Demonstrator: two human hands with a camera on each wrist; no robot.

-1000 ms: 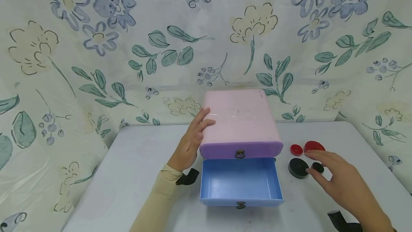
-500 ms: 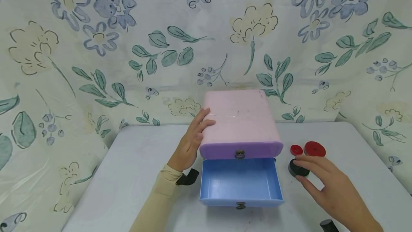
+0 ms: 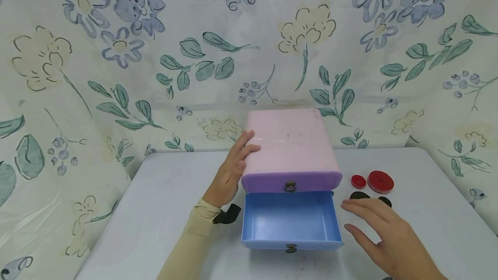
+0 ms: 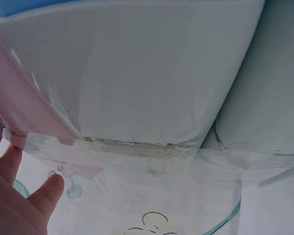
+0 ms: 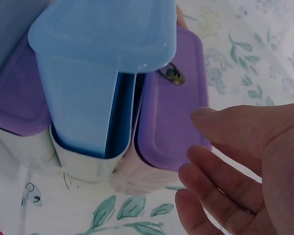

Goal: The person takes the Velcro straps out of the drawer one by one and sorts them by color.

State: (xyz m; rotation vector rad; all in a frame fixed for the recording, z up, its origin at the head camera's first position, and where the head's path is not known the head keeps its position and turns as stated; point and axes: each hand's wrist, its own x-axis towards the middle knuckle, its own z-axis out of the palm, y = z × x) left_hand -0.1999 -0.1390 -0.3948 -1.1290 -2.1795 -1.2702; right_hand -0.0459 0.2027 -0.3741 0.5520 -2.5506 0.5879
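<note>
A small drawer cabinet with a pink top (image 3: 289,141) stands on the table, its purple drawer front (image 3: 268,182) closed. Below that, a blue drawer (image 3: 285,221) is pulled out. My left hand (image 3: 225,176) rests against the cabinet's left side, fingertips reaching the pink top edge. In the left wrist view, that hand (image 4: 19,200) touches the cabinet's wall. To the right of the blue drawer hovers my right hand (image 3: 393,232), fingers and thumb spread and holding nothing. It partly covers a large black disc (image 3: 359,195) and a small black disc (image 3: 385,201).
Behind the black discs lie a small red disc (image 3: 358,181) and a large red disc (image 3: 380,181). Another purple drawer front (image 5: 19,93) shows in the right wrist view. Flower-patterned sheeting (image 3: 272,33) hangs behind and beside the white table (image 3: 175,193).
My right hand has moved left and toward me, from beside the small black disc, over the large one, to near the blue drawer. The left hand stays on the cabinet.
</note>
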